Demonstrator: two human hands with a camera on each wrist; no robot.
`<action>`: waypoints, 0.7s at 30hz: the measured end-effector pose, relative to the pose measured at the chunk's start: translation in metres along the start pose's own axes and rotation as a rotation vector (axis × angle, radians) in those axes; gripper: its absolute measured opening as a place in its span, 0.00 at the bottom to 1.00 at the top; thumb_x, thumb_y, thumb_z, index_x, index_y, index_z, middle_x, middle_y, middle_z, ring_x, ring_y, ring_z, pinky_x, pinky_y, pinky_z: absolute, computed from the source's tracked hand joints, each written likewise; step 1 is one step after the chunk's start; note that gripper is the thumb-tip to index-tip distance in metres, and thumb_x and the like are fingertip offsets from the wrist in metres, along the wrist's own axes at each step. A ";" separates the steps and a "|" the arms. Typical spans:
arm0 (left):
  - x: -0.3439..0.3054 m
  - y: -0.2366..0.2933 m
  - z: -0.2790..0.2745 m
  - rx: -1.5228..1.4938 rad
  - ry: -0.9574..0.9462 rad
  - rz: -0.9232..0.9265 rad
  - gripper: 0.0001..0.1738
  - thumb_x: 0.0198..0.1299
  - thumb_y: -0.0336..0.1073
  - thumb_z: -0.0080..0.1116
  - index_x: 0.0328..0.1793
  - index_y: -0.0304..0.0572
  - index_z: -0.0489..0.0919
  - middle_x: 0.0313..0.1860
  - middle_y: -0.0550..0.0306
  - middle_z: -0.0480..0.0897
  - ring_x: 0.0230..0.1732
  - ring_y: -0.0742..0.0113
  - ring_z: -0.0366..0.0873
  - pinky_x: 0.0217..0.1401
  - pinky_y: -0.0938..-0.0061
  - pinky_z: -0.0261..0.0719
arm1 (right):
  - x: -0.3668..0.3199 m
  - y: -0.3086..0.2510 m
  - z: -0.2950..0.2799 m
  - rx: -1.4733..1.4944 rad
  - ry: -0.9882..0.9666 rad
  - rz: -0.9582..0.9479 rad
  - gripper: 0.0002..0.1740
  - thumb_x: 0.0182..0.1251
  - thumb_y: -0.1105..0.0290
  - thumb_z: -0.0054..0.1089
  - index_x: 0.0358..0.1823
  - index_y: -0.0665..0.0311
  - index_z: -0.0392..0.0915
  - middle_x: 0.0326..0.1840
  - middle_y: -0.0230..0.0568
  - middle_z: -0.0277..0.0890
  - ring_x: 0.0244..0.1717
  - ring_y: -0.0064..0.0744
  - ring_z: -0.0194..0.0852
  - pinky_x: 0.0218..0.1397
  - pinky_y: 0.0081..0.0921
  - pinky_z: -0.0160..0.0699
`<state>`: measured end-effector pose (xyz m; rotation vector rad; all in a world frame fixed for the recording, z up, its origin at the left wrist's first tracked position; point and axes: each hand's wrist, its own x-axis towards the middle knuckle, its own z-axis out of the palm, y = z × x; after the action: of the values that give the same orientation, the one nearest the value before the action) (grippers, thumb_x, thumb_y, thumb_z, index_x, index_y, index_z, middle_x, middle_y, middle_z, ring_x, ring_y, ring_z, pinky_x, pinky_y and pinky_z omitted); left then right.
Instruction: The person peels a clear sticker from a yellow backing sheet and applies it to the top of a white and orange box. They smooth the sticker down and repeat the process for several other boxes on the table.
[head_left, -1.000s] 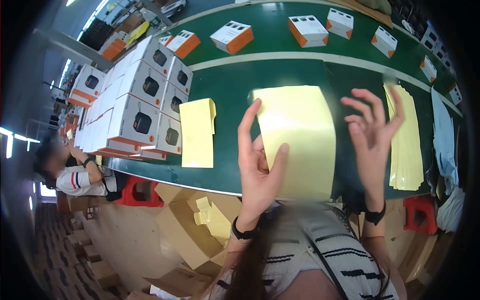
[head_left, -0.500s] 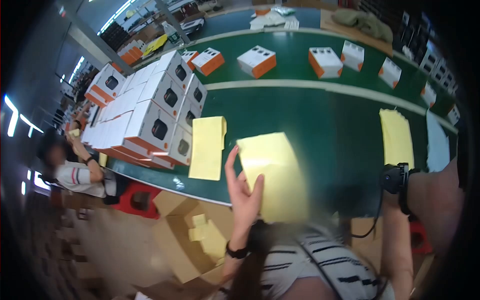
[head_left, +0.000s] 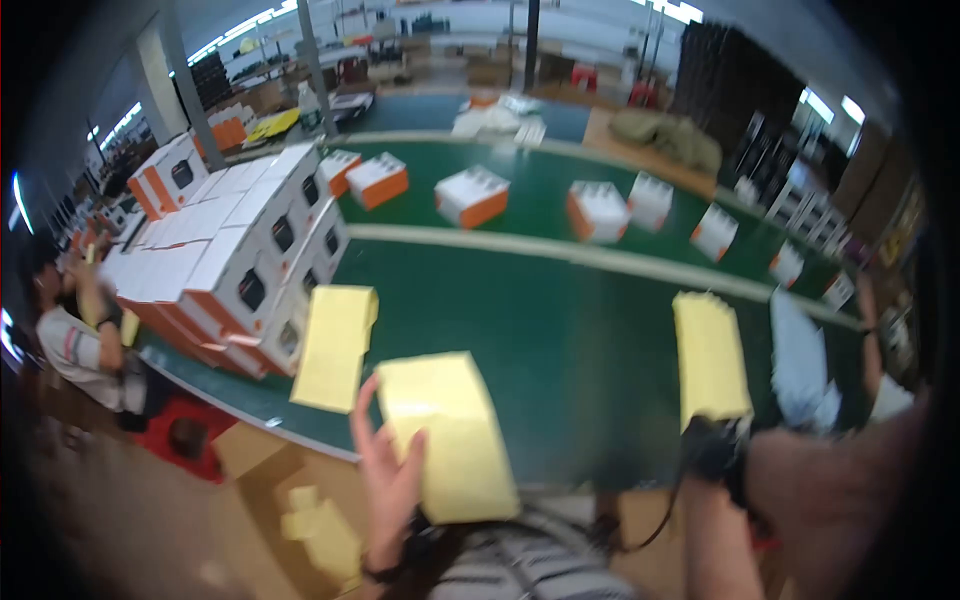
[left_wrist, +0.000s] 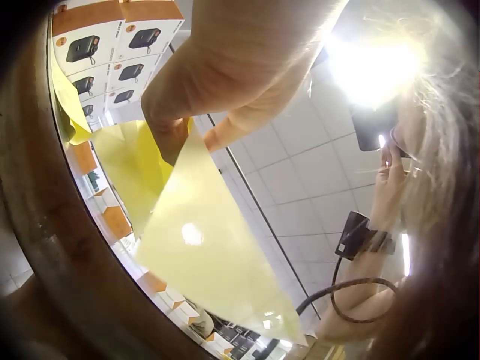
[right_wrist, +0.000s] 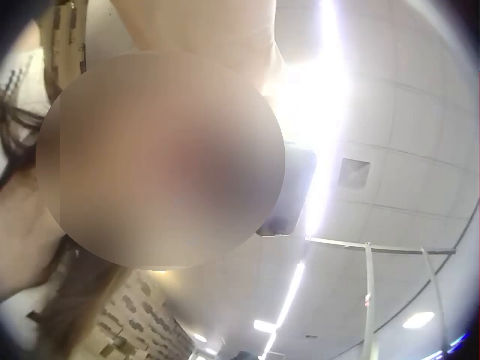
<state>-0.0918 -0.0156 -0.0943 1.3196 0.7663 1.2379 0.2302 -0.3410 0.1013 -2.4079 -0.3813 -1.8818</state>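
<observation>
My left hand [head_left: 388, 470] grips a glossy yellow sheet [head_left: 448, 435] near its left edge, thumb on the near face and fingers behind. In the left wrist view the sheet is bent, with a deeper yellow fold behind it. My right hand [left_wrist: 388, 176] is raised to a dark device [left_wrist: 373, 124] at my head, fingertips right by it. In the head view that hand is a blur close to the camera, its fingers hidden. Left of the held sheet lies another folded yellow sheet [head_left: 335, 345]; at right is a fanned stack of yellow sheets [head_left: 710, 355].
White-and-orange boxes [head_left: 230, 260] are piled at left on the green table [head_left: 560, 340]. More boxes [head_left: 472, 195] stand in a row beyond the pale rail. Pale blue bags [head_left: 798, 350] lie at right. Below the table edge is an open carton [head_left: 255, 480]. Another person [head_left: 80, 350] sits at left.
My right hand, earlier spread beside the held sheet, has risen to my head. The left hand keeps its grip on the sheet. The head view has tilted up and swung right.
</observation>
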 end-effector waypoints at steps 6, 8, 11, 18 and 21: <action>-0.026 0.032 -0.003 0.121 0.021 -0.061 0.42 0.66 0.21 0.48 0.84 0.42 0.45 0.82 0.45 0.56 0.82 0.52 0.51 0.83 0.59 0.48 | 0.063 0.083 -0.027 -0.440 0.599 0.220 0.42 0.66 0.60 0.59 0.68 0.58 0.38 0.45 0.47 0.77 0.50 0.48 0.75 0.60 0.47 0.75; -0.030 0.040 0.008 -0.173 0.008 -0.089 0.43 0.63 0.19 0.51 0.83 0.40 0.49 0.81 0.45 0.57 0.76 0.53 0.64 0.74 0.65 0.67 | 0.079 0.108 -0.042 -0.565 0.782 0.289 0.43 0.67 0.59 0.59 0.69 0.57 0.35 0.44 0.48 0.77 0.49 0.48 0.76 0.59 0.47 0.76; -0.042 0.053 0.008 -0.120 -0.010 -0.077 0.43 0.63 0.19 0.52 0.83 0.39 0.49 0.80 0.46 0.58 0.71 0.55 0.69 0.70 0.67 0.72 | 0.099 0.140 -0.069 -0.696 0.823 0.225 0.45 0.68 0.57 0.58 0.70 0.57 0.32 0.43 0.49 0.78 0.48 0.50 0.77 0.57 0.48 0.77; -0.062 0.050 0.017 -0.125 -0.036 -0.091 0.44 0.61 0.15 0.50 0.83 0.40 0.48 0.79 0.46 0.58 0.74 0.58 0.65 0.74 0.67 0.65 | -0.022 0.127 -0.040 -0.917 0.628 0.499 0.50 0.70 0.55 0.57 0.71 0.55 0.23 0.39 0.51 0.80 0.44 0.53 0.79 0.53 0.48 0.80; -0.056 0.030 0.017 -0.203 -0.083 -0.126 0.44 0.63 0.16 0.49 0.84 0.43 0.46 0.76 0.47 0.64 0.67 0.63 0.73 0.67 0.72 0.71 | -0.040 0.102 -0.009 -0.964 0.659 0.665 0.52 0.71 0.53 0.57 0.72 0.55 0.20 0.38 0.52 0.80 0.42 0.54 0.80 0.51 0.49 0.81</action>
<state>-0.0956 -0.0790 -0.0752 1.1331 0.6372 1.1219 0.2367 -0.4477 0.0759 -1.6016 1.4299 -2.5576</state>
